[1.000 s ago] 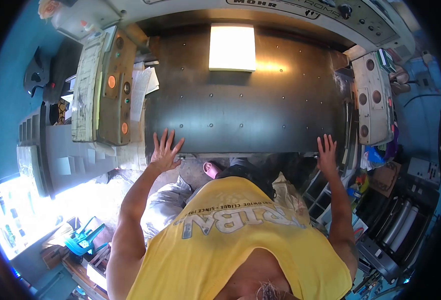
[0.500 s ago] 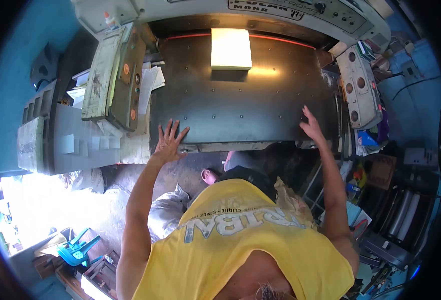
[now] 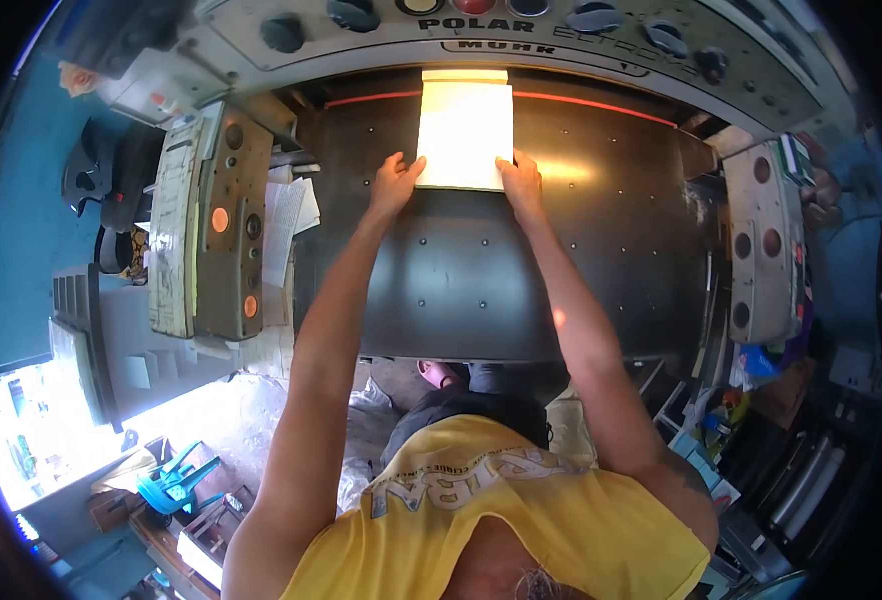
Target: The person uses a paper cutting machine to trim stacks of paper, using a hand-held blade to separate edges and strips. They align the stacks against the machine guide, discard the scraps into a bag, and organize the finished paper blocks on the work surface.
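Observation:
A brightly lit stack of paper [image 3: 466,135] lies on the dark metal bed of a paper cutter [image 3: 451,265], near its back. Behind the stack shows a narrow pale strip [image 3: 465,76], set off from it by a thin line. My left hand [image 3: 397,184] grips the stack's left side near the front corner, its thumb against the paper. On the opposite side, my right hand [image 3: 523,184] holds the right edge near the front corner. Glare washes out the top sheet, so any print on it is hidden.
The machine's control panel [image 3: 561,45], with knobs and buttons, spans the back. Side blocks with round fittings stand at left [image 3: 231,220] and right [image 3: 764,240]. Loose papers [image 3: 286,220] lie beside the left block. A red line [image 3: 601,107] crosses the bed's rear.
Both hands have moved from the bed's front edge forward to the paper stack and closed on its sides. The view has shifted, and a strip now shows behind the stack.

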Tool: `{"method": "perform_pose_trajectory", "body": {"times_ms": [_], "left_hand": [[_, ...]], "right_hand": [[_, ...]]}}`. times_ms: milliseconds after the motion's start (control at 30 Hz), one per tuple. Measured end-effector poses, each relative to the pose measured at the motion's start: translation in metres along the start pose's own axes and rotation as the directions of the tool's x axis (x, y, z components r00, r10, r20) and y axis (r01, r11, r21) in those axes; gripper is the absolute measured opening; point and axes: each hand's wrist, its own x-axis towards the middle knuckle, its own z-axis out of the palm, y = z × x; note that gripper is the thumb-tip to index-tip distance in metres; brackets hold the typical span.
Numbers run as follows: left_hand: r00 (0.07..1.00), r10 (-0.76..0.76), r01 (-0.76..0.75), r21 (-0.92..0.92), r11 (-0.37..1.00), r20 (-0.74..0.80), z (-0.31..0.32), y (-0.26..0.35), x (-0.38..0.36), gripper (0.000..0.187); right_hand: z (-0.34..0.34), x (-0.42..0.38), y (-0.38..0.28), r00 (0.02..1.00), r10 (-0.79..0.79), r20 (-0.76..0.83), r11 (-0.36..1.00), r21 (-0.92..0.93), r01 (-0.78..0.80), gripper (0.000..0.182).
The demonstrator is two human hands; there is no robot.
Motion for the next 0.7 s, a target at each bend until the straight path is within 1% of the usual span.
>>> {"method": "perform_pose_trajectory", "body": {"times_ms": [33, 67, 100, 133, 167, 200, 233, 267, 333, 400, 433, 500, 533, 567, 600, 633, 667, 700], "left_hand": [[0.998, 0.059, -0.059, -0.048, 0.997, -0.002, 0.010, -0.013, 0.011, 0.075], [0.997, 0.079, -0.079, -0.008, 0.997, -0.019, 0.011, -0.017, 0.012, 0.075], [0.994, 0.100, -0.099, 0.030, 0.995, -0.036, 0.008, -0.019, 0.011, 0.074], [0.991, 0.124, -0.120, 0.069, 0.990, -0.051, 0.005, -0.022, 0.008, 0.073], [0.987, 0.142, -0.143, -0.008, 0.990, -0.072, -0.001, -0.032, 0.003, 0.065], [0.992, 0.107, -0.112, -0.071, 0.991, -0.072, -0.008, -0.043, -0.007, 0.063], [0.994, 0.079, -0.088, -0.133, 0.987, -0.070, -0.017, -0.049, -0.019, 0.061], [0.996, 0.057, -0.068, -0.194, 0.979, -0.062, -0.026, -0.054, -0.029, 0.059], [0.994, -0.024, 0.002, -0.192, 0.981, -0.110, -0.045, -0.066, -0.048, 0.055], [0.992, -0.061, 0.039, -0.198, 0.979, -0.107, -0.062, -0.067, -0.066, 0.058], [0.988, -0.110, 0.091, -0.164, 0.982, -0.105, -0.069, -0.070, -0.067, 0.060], [0.993, -0.063, 0.062, -0.012, 0.998, -0.105, -0.082, -0.079, -0.058, 0.063], [0.995, -0.032, 0.038, 0.064, 0.997, -0.097, -0.086, -0.081, -0.049, 0.064], [0.978, 0.085, -0.023, 0.303, 0.953, -0.193, -0.089, -0.072, -0.035, 0.065], [0.920, 0.326, -0.247, 0.323, 0.914, -0.220, -0.091, -0.072, -0.003, 0.061], [0.860, 0.460, -0.377, 0.333, 0.864, -0.221, -0.083, -0.039, 0.014, 0.055], [0.850, 0.499, -0.397, 0.417, 0.817, -0.168, -0.075, -0.007, 0.035, 0.053], [0.845, 0.519, -0.443, 0.377, 0.813, -0.125, -0.062, 0.015, 0.062, 0.054]], "right_hand": [[0.003, -0.011, -0.012, 0.998, -0.005, -0.059, 0.999, -0.042, 0.002, 0.041], [0.008, -0.019, -0.017, 0.993, -0.013, -0.117, 0.996, -0.088, 0.003, 0.038], [0.015, -0.022, -0.015, 0.998, 0.026, -0.053, 0.994, -0.105, -0.031, 0.039], [0.022, -0.028, -0.015, 0.997, 0.005, -0.073, 0.993, -0.117, -0.013, 0.039], [0.030, -0.037, -0.016, 0.995, -0.018, -0.095, 0.992, -0.128, 0.006, 0.039], [0.036, -0.045, -0.019, 0.992, -0.044, -0.118, 0.990, -0.137, 0.028, 0.039], [0.044, -0.050, -0.013, 0.998, -0.034, -0.061, 0.988, -0.153, 0.025, 0.043], [0.051, -0.057, -0.013, 0.996, -0.068, -0.050, 0.986, -0.156, 0.060, 0.044], [0.066, -0.078, -0.017, 0.991, -0.128, -0.032, 0.978, -0.169, 0.120, 0.045], [0.081, -0.085, -0.018, 0.979, -0.204, -0.010, 0.963, -0.182, 0.198, 0.046], [0.085, -0.087, -0.017, 0.971, -0.239, 0.005, 0.953, -0.190, 0.235, 0.047], [0.080, -0.070, -0.015, 0.986, -0.118, 0.119, 0.993, -0.016, 0.121, 0.049], [0.073, -0.054, -0.015, 0.982, -0.066, 0.174, 0.996, 0.066, 0.056, 0.050], [0.056, -0.030, -0.025, 0.990, -0.022, 0.143, 0.997, -0.076, 0.033, 0.054], [0.046, -0.003, -0.023, 0.999, -0.048, -0.024, 0.999, -0.022, 0.047, 0.054], [0.038, 0.023, -0.019, 0.981, -0.064, -0.184, 0.997, 0.029, 0.071, 0.054], [0.026, 0.054, -0.022, 0.975, -0.035, -0.221, 0.999, 0.015, 0.039, 0.054], [0.012, 0.083, -0.033, 0.967, -0.008, -0.256, 1.000, 0.006, 0.010, 0.054]]}}
